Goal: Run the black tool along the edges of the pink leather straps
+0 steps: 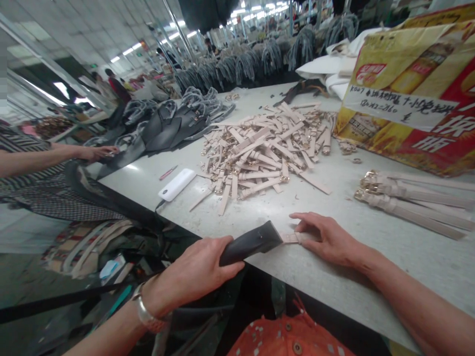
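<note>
My left hand, with a silver bracelet at its wrist, is wrapped round a black leather-like piece. The far end of that piece meets a short pale strap. Thumb and fingers of my right hand pinch the other end of this strap above the table's front edge. Beyond my hands lies a large heap of pale straps with gold-coloured buckles. Several more buckled straps are laid side by side at the right.
A white phone-like device and a red pen-like item lie left of the heap. A printed carton stands at the back right. Dark pieces cover the back left, near another person's hand.
</note>
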`<state>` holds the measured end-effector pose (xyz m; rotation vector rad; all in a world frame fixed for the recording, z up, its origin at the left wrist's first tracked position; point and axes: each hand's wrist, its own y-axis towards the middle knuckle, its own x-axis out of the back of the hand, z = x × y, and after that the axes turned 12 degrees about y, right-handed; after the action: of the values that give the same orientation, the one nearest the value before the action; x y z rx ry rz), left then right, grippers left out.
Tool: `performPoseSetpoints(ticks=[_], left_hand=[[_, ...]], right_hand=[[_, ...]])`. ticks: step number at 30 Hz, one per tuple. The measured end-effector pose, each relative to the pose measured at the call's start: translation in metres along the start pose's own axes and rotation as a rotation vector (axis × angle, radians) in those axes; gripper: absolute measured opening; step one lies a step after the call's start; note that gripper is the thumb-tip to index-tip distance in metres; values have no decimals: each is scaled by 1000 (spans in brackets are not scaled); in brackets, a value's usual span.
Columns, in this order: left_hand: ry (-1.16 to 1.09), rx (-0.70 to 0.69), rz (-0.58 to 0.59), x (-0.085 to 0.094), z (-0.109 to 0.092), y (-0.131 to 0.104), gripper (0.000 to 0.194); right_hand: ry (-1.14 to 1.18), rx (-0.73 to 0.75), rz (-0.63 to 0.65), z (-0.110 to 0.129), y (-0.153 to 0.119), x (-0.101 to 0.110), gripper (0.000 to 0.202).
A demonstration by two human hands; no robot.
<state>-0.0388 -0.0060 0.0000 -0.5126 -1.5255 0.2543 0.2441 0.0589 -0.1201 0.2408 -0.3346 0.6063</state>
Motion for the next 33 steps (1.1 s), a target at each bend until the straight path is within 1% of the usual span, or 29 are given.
performPoseSetpoints(ticks=[5,9,12,15,18,20,24,28,30,33], left_hand=[[-54,-28,-9,-9,-9,17,34],[-75,-38,-55,-8,-18,29,34],[-13,-24,-82,-2,-18,27,33],[86,-20,-93,3,-16,14,30],[194,-62,-74,6,-22,-1,26],[264,-110,-62,7,-30,-4,22],[359,-197,-71,15,-43,5,20],[374,-210,-62,20,-48,18,23],[339,-198,-75,17,-47,23,25],[231,-165,-109,6,-43,27,28]], right_hand=[[-24,10,14,1,1,0,55],[-40,8,-11,2,1,-1,56],[-38,10,-27,2,0,-3,57],[-33,14,-31,2,0,-3,59],[-23,12,-29,2,0,-3,58],[-10,9,-23,2,1,-3,58],[2,-2,-19,3,2,-1,59],[-18,-11,-19,4,2,0,62],[-18,-12,-24,4,3,0,61],[-17,-10,-20,4,4,1,62]])
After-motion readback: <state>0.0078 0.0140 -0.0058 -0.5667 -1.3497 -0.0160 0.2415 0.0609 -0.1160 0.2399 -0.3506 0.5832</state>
